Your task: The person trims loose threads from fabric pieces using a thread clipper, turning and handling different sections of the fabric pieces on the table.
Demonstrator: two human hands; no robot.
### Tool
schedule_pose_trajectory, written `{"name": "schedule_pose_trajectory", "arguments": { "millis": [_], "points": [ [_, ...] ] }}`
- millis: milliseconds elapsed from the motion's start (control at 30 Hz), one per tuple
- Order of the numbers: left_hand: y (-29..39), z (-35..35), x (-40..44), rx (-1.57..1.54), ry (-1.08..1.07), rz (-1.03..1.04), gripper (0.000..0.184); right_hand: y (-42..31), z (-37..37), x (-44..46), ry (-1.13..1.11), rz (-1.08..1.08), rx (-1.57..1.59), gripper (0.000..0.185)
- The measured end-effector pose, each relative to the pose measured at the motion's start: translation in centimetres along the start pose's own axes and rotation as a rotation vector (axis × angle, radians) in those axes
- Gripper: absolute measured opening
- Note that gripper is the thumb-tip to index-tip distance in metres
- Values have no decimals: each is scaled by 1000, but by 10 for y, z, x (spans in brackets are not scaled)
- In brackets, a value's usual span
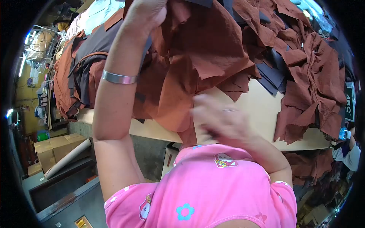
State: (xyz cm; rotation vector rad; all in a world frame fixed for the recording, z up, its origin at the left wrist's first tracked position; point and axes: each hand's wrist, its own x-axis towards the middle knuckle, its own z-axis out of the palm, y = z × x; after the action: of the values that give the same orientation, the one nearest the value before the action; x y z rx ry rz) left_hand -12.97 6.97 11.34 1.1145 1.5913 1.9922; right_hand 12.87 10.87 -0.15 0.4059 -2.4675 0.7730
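Note:
My left hand (150, 13), with a silver bangle (119, 78) on its forearm, is raised at the top edge of the view. Its fingers are partly cut off, but they appear closed on a rust-brown cloth piece (209, 41) that hangs down toward the table. Close to my chest, my right hand (224, 117) is smeared by motion beside the lower edge of this cloth; a ring shows on one finger. Whether it touches the fabric I cannot tell. More rust-brown pieces (315, 72) and dark grey pieces (272, 74) lie heaped around.
The pale tabletop (262, 110) shows between the fabric piles. Brown and grey cloth (87, 64) is heaped at the left. Below on that side are a cardboard box (61, 150) and a pale roll (68, 159). Part of another person (349, 152) appears at the right edge.

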Motion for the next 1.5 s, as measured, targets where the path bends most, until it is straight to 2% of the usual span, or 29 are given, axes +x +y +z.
{"name": "schedule_pose_trajectory", "arguments": {
  "millis": [33, 100, 167, 233, 333, 400, 433, 500, 533, 567, 600, 633, 700, 733, 767, 800, 833, 867, 933, 967, 1033, 1067, 1100, 1133, 1233, 1300, 1400, 1467, 1500],
  "points": [
    [-8, 1, 4, 5, 2, 2, 43, -7, 16, 11, -145, -69, -94, 41],
    [-14, 10, 6, 28, 13, 23, 50, 1, 55, 16, -277, -108, -239, 39],
    [-6, 14, 4, 395, 70, -13, 51, 21, 89, 13, -245, -51, -333, 33],
    [20, 15, -14, 703, 54, -41, 51, 26, 78, 12, -243, -31, -186, 27],
    [23, -32, -9, 314, -4, -97, 53, 17, 26, 7, -225, 47, 48, 23],
    [25, -49, -6, 88, 197, -103, 46, 20, -1, -1, -55, 129, 194, 28],
    [23, -39, -4, -158, 308, -38, 45, 21, -15, -1, 73, 160, 252, 32],
    [-5, -73, 3, 404, 10, 23, 37, 19, -42, 8, 297, 263, 283, 42],
    [-21, -88, 7, 675, -149, 66, 34, 21, -45, 13, 391, 231, 264, 43],
    [-24, -87, -4, 1329, -154, 69, 41, 22, -48, 17, 484, 200, 241, 44],
    [-10, -59, -26, 1544, -117, 143, 42, 25, -46, 26, 532, 98, 178, 44],
    [10, -26, -45, 1350, -31, 29, 45, 24, -40, 29, 479, 116, 218, 44],
    [23, -10, -74, 785, -258, -258, 50, 23, -22, 33, 407, 128, 284, 42],
    [21, -2, -94, 355, -410, -350, 62, 23, -14, 35, 382, 117, 315, 41],
    [10, 2, -116, 73, -406, -507, 75, 22, -7, 34, 362, 163, 423, 38],
    [0, 9, -128, 71, -484, -440, 85, 22, -2, 33, 342, 209, 538, 36],
    [-4, 23, -136, 250, -466, -414, 84, 21, 0, 32, 337, 255, 639, 30],
    [-21, 28, -145, 380, -399, -343, 70, 21, 0, 30, 377, 259, 594, 30],
    [-49, 20, -155, 392, -303, -333, 52, 25, -1, 22, 447, 264, 527, 31],
    [-59, 15, -158, 296, -207, -339, 45, 33, 0, 11, 481, 269, 478, 29],
    [-58, 12, -158, -6, -41, -370, 34, 39, -4, -15, 560, 492, 605, 23],
    [-61, 5, -157, -107, -33, -360, 32, 34, -7, -27, 595, 722, 782, 20],
    [-63, 4, -158, -180, 16, -363, 32, 37, -5, -41, 589, 840, 789, 20],
    [-65, 3, -158, -251, 60, -364, 32, 40, 1, -54, 585, 958, 794, 21],
    [-69, 6, -159, -467, 24, -364, 29, 41, 10, -69, 469, 1200, 1179, 40],
    [-76, 11, -161, -453, 7, -336, 26, 36, 16, -70, 316, 1106, 1306, 52],
    [-71, 32, -164, -356, 60, -300, 23, 25, 22, -51, 417, 907, 1244, 66],
    [-71, 39, -163, -313, 59, -251, 23, 20, 10, -36, 490, 990, 1143, 64],
    [-62, 49, -163, -275, 108, -254, 25, 18, 1, -31, 496, 1008, 1216, 59]
  ]
}}
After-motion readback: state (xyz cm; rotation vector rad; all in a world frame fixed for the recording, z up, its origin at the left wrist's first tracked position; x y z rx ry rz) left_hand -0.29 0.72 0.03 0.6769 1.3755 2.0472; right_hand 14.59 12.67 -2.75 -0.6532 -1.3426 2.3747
